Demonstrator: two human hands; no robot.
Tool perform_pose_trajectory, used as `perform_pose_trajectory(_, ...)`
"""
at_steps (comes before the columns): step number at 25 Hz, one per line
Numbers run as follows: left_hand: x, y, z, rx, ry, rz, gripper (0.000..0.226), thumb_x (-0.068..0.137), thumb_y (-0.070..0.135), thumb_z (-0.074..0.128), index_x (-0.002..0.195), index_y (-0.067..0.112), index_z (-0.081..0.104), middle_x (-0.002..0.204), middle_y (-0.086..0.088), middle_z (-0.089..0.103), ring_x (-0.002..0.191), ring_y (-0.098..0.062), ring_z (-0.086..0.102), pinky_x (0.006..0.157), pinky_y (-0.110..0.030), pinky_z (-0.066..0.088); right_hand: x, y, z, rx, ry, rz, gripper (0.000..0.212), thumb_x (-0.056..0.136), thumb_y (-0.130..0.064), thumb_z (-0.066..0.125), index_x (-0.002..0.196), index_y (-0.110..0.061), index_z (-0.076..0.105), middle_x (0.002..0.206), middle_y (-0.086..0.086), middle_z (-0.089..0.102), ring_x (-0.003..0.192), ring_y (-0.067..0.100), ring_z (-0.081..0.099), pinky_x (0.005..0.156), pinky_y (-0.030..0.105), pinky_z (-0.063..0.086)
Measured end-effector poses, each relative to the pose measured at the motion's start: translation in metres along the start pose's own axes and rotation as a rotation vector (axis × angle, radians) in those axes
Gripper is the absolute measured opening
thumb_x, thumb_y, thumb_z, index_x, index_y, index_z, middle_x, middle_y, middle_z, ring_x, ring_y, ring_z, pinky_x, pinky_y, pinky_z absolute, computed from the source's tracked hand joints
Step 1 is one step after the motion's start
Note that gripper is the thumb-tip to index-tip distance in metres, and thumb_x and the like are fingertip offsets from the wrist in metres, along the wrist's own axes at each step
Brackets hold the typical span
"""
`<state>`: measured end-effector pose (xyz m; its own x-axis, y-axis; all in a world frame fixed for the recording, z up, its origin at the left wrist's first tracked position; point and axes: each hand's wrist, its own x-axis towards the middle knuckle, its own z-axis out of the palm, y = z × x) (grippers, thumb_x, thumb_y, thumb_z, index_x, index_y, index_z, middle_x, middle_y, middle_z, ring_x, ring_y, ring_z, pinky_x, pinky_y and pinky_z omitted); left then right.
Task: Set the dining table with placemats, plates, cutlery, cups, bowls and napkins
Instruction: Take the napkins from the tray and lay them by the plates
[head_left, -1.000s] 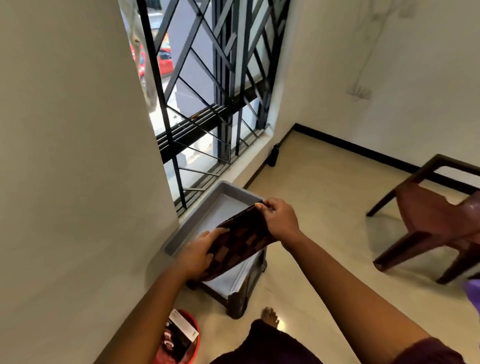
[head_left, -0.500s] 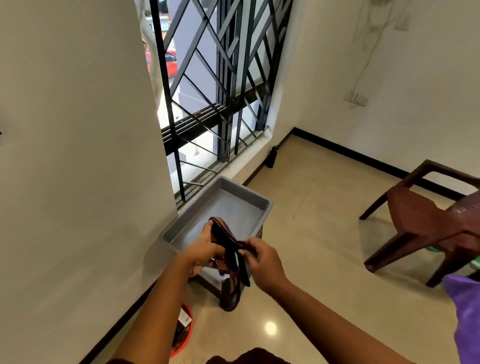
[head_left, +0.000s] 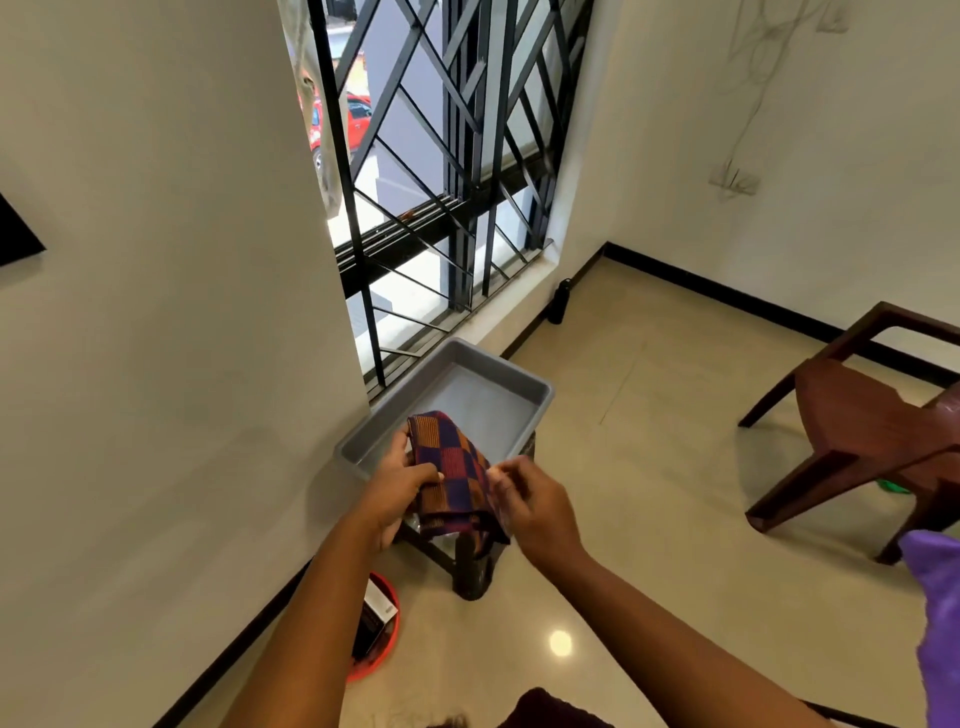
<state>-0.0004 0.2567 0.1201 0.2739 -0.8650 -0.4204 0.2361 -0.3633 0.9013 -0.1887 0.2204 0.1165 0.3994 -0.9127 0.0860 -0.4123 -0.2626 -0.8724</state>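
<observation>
The fingers (head_left: 415, 475) of the left hand (head_left: 397, 493) curl round the left edge of a folded checked cloth placemat in purple and orange (head_left: 454, 473), thumb lying across its top face. The fingers (head_left: 506, 475) of the right hand (head_left: 535, 506) are bent and pinch the cloth's right edge near its lower corner. Between the 2 hands the placemat is held in the air, tilted, its far end raised over the near corner of a grey rectangular plastic tray (head_left: 519, 379); its lower end hangs folded under. The tray sits on a dark low stool (head_left: 470, 569), just beside the cream wall (head_left: 156, 312) and below a window with a black metal grille (head_left: 447, 156). On the glossy beige tiled floor (head_left: 649, 467), near the stool's leg, lies a red round lid or dish with a small black-and-white box in it (head_left: 376, 623). A dark bottle (head_left: 560, 301) stands on the floor by the window corner. A brown plastic chair (head_left: 857, 431) stands well apart to the right, and a purple cloth (head_left: 937, 623) shows at the right edge. Beyond the grille a red car (head_left: 353, 122) is parked outside.
</observation>
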Motion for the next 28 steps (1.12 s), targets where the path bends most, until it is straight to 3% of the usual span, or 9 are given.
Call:
perform_pose_trajectory(2, -0.003, 0.006, -0.004, -0.097, 0.000, 0.046, 0.067, 0.087, -0.009, 0.053, 0.138, 0.033, 0.042, 0.114, -0.011, 0.066, 0.101, -0.031, 0.067, 0.076, -0.043, 0.057, 0.006, 0.005, -0.010, 0.060, 0.123, 0.203, 0.019, 0.094, -0.040, 0.057, 0.104, -0.024, 0.059, 0.095, -0.008, 0.063, 0.090, 0.010, 0.062, 0.071, 0.024, 0.052)
perform_pose_trajectory(6, -0.017, 0.017, -0.010, -0.278, -0.096, 0.139, 0.065, 0.071, 0.006, 0.057, 0.131, 0.032, 0.053, 0.110, -0.008, 0.066, 0.102, -0.032, 0.063, 0.075, -0.043, 0.056, 0.018, 0.006, -0.030, 0.362, -0.052, 0.587, 0.054, 0.090, -0.063, 0.047, 0.128, -0.025, 0.043, 0.120, -0.003, 0.052, 0.114, 0.020, 0.051, 0.095, 0.038, 0.044)
perform_pose_trajectory(9, -0.020, 0.017, -0.011, -0.463, -0.125, 0.162, 0.064, 0.067, 0.010, 0.054, 0.129, 0.022, 0.057, 0.104, -0.009, 0.069, 0.090, -0.028, 0.066, 0.068, -0.040, 0.059, 0.011, 0.011, -0.025, 0.677, -0.217, 0.623, 0.052, 0.089, -0.071, 0.032, 0.123, -0.035, 0.048, 0.120, -0.002, 0.061, 0.115, 0.022, 0.057, 0.108, 0.051, 0.039)
perform_pose_trajectory(13, -0.014, 0.009, -0.019, -0.455, -0.147, 0.109, 0.069, 0.059, 0.013, 0.065, 0.127, 0.019, 0.060, 0.105, -0.013, 0.069, 0.093, -0.032, 0.064, 0.076, -0.041, 0.056, -0.002, 0.013, -0.016, 1.067, -0.247, 0.660, 0.073, 0.089, -0.073, 0.022, 0.130, -0.021, 0.053, 0.128, 0.013, 0.063, 0.120, 0.033, 0.058, 0.108, 0.053, 0.040)
perform_pose_trajectory(17, -0.014, -0.007, -0.028, -0.263, 0.004, 0.011, 0.036, 0.082, 0.023, 0.071, 0.116, 0.021, 0.061, 0.110, -0.016, 0.070, 0.092, -0.028, 0.068, 0.077, -0.042, 0.056, 0.015, 0.016, -0.024, 0.691, -0.038, 0.568, 0.024, 0.091, -0.026, 0.064, 0.112, -0.019, 0.057, 0.121, 0.016, 0.065, 0.103, 0.028, 0.066, 0.087, 0.045, 0.056)
perform_pose_trajectory(20, -0.012, -0.013, -0.032, -0.178, 0.110, -0.001, 0.046, 0.073, 0.026, 0.074, 0.110, 0.016, 0.048, 0.109, -0.018, 0.066, 0.086, -0.021, 0.068, 0.074, -0.040, 0.055, 0.026, 0.019, -0.036, 0.490, 0.007, 0.480, 0.026, 0.091, -0.011, 0.064, 0.113, -0.024, 0.056, 0.119, 0.010, 0.062, 0.103, 0.023, 0.064, 0.081, 0.041, 0.059)
perform_pose_trajectory(23, -0.008, -0.011, -0.031, -0.292, 0.042, -0.024, 0.072, 0.068, 0.040, 0.083, 0.127, 0.020, 0.047, 0.116, -0.012, 0.066, 0.099, -0.025, 0.065, 0.086, -0.046, 0.053, 0.033, 0.008, -0.046, 0.475, 0.004, 0.402, 0.027, 0.093, -0.008, 0.060, 0.114, -0.025, 0.055, 0.116, 0.003, 0.060, 0.102, 0.020, 0.063, 0.069, 0.029, 0.059)
perform_pose_trajectory(26, -0.011, 0.005, -0.023, -0.293, -0.088, -0.021, 0.057, 0.078, 0.055, 0.065, 0.125, 0.022, 0.061, 0.111, -0.009, 0.069, 0.103, -0.027, 0.063, 0.088, -0.047, 0.051, 0.045, 0.004, -0.061, 0.415, -0.069, 0.344, 0.033, 0.091, -0.007, 0.064, 0.116, -0.027, 0.056, 0.118, 0.004, 0.060, 0.103, 0.020, 0.064, 0.069, 0.026, 0.058)
perform_pose_trajectory(28, -0.006, 0.020, -0.022, -0.212, -0.175, -0.014, 0.058, 0.075, 0.049, 0.073, 0.126, 0.024, 0.060, 0.105, -0.008, 0.072, 0.099, -0.028, 0.063, 0.086, -0.046, 0.051, 0.051, 0.001, -0.074, 0.397, -0.134, 0.347, 0.038, 0.088, -0.005, 0.067, 0.118, -0.025, 0.057, 0.116, 0.007, 0.062, 0.101, 0.023, 0.066, 0.070, 0.028, 0.058)
